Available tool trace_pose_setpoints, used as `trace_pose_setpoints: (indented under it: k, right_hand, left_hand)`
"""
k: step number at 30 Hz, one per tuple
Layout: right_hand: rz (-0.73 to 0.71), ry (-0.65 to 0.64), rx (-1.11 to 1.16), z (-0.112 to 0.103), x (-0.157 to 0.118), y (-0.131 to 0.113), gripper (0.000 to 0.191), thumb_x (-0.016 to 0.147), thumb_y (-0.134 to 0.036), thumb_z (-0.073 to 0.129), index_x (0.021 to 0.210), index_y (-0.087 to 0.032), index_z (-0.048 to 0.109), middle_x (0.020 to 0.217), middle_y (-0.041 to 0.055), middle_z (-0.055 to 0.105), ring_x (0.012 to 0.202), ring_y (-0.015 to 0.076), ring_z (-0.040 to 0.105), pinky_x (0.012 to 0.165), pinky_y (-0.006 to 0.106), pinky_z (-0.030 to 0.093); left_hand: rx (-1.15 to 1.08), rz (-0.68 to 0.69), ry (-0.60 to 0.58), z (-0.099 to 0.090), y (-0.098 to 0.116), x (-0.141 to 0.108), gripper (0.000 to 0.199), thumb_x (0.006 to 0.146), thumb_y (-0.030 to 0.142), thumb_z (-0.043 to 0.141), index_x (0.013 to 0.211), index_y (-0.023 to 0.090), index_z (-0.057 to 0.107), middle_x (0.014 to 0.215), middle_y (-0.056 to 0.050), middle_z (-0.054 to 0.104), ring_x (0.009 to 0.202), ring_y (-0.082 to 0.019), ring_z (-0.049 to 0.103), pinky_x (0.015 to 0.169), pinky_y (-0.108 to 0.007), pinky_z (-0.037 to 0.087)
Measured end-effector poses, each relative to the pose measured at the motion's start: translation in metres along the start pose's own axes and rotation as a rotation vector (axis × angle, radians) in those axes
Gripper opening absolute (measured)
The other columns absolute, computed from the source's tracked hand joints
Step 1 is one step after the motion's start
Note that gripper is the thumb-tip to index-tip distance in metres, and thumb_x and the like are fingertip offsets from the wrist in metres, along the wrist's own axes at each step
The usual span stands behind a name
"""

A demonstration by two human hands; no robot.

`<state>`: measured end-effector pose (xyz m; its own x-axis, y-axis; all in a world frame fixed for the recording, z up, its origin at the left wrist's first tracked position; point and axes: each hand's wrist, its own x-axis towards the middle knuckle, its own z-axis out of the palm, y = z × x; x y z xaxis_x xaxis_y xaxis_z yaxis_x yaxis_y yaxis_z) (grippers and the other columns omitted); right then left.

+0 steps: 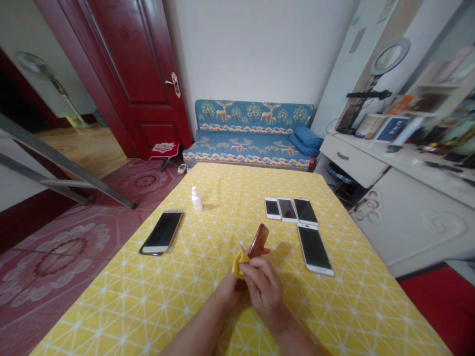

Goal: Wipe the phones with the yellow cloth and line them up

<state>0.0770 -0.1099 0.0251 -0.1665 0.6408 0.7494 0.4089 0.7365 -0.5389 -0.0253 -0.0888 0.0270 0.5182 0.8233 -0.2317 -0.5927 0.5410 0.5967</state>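
A red phone (259,241) stands tilted over the near middle of the table, seen from its edge. My left hand (230,287) holds it from below and behind, mostly hidden by the cloth and my other hand. Pinched in the fingers of my right hand (264,287) is a yellow cloth (240,264), pressed against the phone's lower left edge. To the right lie a large white phone (315,248), a dark-screened phone (306,210) and two smaller white phones (273,208), all face up.
On the left of the yellow patterned table (237,188) are stacked phones (163,231) and a small white spray bottle (196,199). A blue sofa (252,143) stands beyond the far edge, a white cabinet (404,202) at the right.
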Motion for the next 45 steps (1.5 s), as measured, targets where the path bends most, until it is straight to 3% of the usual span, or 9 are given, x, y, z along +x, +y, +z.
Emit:
trace_pose_setpoints:
  k: [8, 13, 18, 22, 26, 29, 34, 39, 45]
  right_hand:
    - [0.074, 0.322, -0.240, -0.031, 0.019, 0.031, 0.040, 0.087, -0.003, 0.054, 0.118, -0.026, 0.063, 0.098, 0.0047, 0.056, 0.091, 0.0159, 0.058, 0.076, 0.030, 0.050]
    - [0.150, 0.396, -0.253, -0.043, 0.020, 0.040, 0.035, 0.088, -0.006, 0.053, 0.114, -0.025, 0.065, 0.095, 0.0041, 0.056, 0.086, 0.0153, 0.057, 0.071, 0.030, 0.048]
    - [0.164, 0.310, -0.210, -0.036, 0.014, 0.040, 0.035, 0.088, -0.007, 0.051, 0.116, -0.025, 0.065, 0.094, 0.0041, 0.054, 0.085, 0.0154, 0.056, 0.071, 0.029, 0.048]
    - [0.142, 0.098, -0.134, -0.021, 0.006, 0.031, 0.034, 0.090, -0.007, 0.048, 0.113, -0.024, 0.066, 0.092, 0.0049, 0.055, 0.086, 0.0165, 0.056, 0.073, 0.031, 0.048]
    - [0.092, -0.099, -0.164, -0.006, -0.001, 0.011, 0.031, 0.089, -0.009, 0.047, 0.107, -0.023, 0.067, 0.084, 0.0046, 0.056, 0.079, 0.0170, 0.053, 0.070, 0.032, 0.045]
    - [0.021, -0.155, -0.204, 0.005, -0.001, -0.004, 0.028, 0.089, -0.009, 0.047, 0.100, -0.023, 0.069, 0.078, 0.0038, 0.056, 0.073, 0.0162, 0.051, 0.066, 0.032, 0.043]
    - [0.008, -0.172, -0.181, 0.016, 0.003, -0.009, 0.023, 0.091, -0.013, 0.050, 0.096, -0.022, 0.070, 0.077, 0.0032, 0.057, 0.073, 0.0157, 0.052, 0.068, 0.031, 0.044]
    - [0.163, 0.034, -0.120, 0.006, 0.006, 0.019, 0.026, 0.093, -0.013, 0.045, 0.105, -0.022, 0.067, 0.089, 0.0046, 0.057, 0.083, 0.0150, 0.057, 0.070, 0.027, 0.048]
    - [0.371, 0.200, -0.162, -0.015, 0.006, 0.044, 0.017, 0.091, -0.020, 0.049, 0.100, -0.019, 0.063, 0.097, 0.0074, 0.061, 0.090, 0.0186, 0.059, 0.078, 0.032, 0.050]
  left_hand:
    - [0.125, -0.036, -0.202, -0.008, -0.004, -0.001, 0.048, 0.071, 0.040, 0.071, 0.110, 0.012, 0.065, 0.091, -0.011, 0.066, 0.067, -0.013, 0.059, 0.058, -0.022, 0.042]
    - [0.021, -0.068, -0.232, -0.004, 0.002, -0.003, 0.052, 0.069, 0.026, 0.067, 0.118, 0.007, 0.061, 0.101, -0.016, 0.068, 0.079, -0.019, 0.064, 0.064, -0.027, 0.048]
    - [-0.249, -0.126, -0.189, -0.011, 0.007, 0.001, 0.044, 0.077, 0.024, 0.054, 0.115, 0.004, 0.062, 0.116, -0.017, 0.067, 0.107, -0.026, 0.062, 0.093, -0.039, 0.044]
    - [-0.336, -0.074, -0.075, -0.015, 0.017, 0.004, 0.038, 0.082, 0.029, 0.050, 0.106, 0.005, 0.066, 0.100, -0.014, 0.072, 0.096, -0.022, 0.067, 0.095, -0.034, 0.043]
    - [-0.369, 0.028, -0.143, -0.017, 0.027, 0.006, 0.055, 0.081, 0.036, 0.046, 0.125, 0.004, 0.054, 0.126, -0.016, 0.061, 0.123, -0.026, 0.052, 0.104, -0.037, 0.038]
    - [-0.381, 0.085, -0.127, -0.022, 0.029, 0.009, 0.059, 0.082, 0.039, 0.045, 0.130, 0.006, 0.050, 0.130, -0.015, 0.058, 0.125, -0.025, 0.050, 0.104, -0.037, 0.039]
    - [-0.340, 0.028, -0.028, -0.020, 0.024, 0.009, 0.058, 0.084, 0.049, 0.045, 0.120, 0.006, 0.058, 0.111, -0.015, 0.067, 0.109, -0.025, 0.061, 0.092, -0.034, 0.048]
    - [-0.214, -0.093, 0.083, -0.002, 0.011, 0.006, 0.046, 0.083, 0.051, 0.056, 0.097, 0.009, 0.067, 0.091, -0.012, 0.071, 0.086, -0.021, 0.066, 0.080, -0.029, 0.050]
    - [0.030, 0.082, 0.224, 0.003, 0.002, 0.004, 0.039, 0.081, 0.046, 0.062, 0.104, 0.015, 0.066, 0.095, -0.008, 0.069, 0.076, -0.017, 0.062, 0.066, -0.028, 0.048]
